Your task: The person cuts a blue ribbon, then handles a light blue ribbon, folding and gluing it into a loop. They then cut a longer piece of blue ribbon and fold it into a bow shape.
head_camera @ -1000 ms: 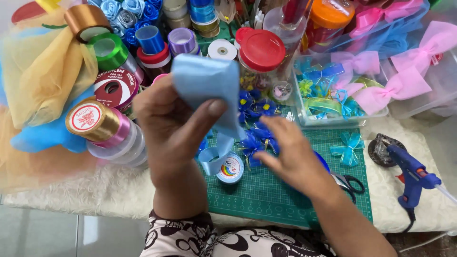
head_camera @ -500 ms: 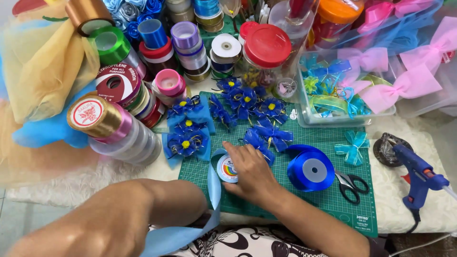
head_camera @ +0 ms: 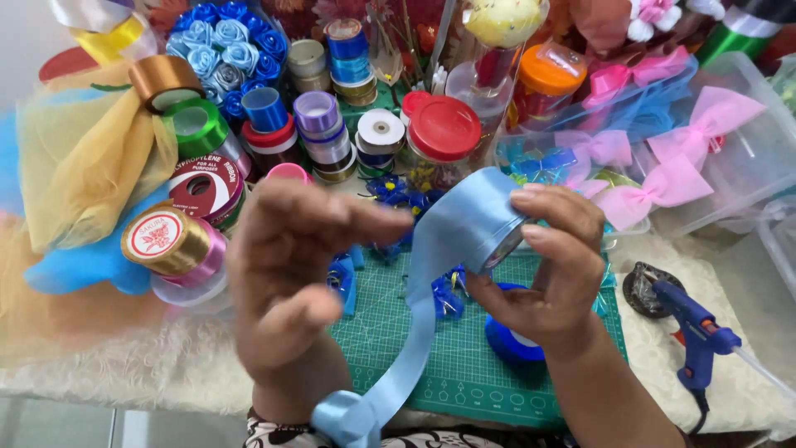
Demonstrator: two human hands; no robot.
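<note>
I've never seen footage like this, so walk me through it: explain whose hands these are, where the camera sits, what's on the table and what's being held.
No machine here: a person's two bare hands, filmed from a camera on their head looking down. The right hand holds a roll of light blue satin ribbon; its loose end trails down toward the person. The left hand is raised, open, beside the strip. Below lies a green cutting mat with a dark blue ribbon roll. Around it: many ribbon spools, a red-lidded jar, pink bows and a blue glue gun.
</note>
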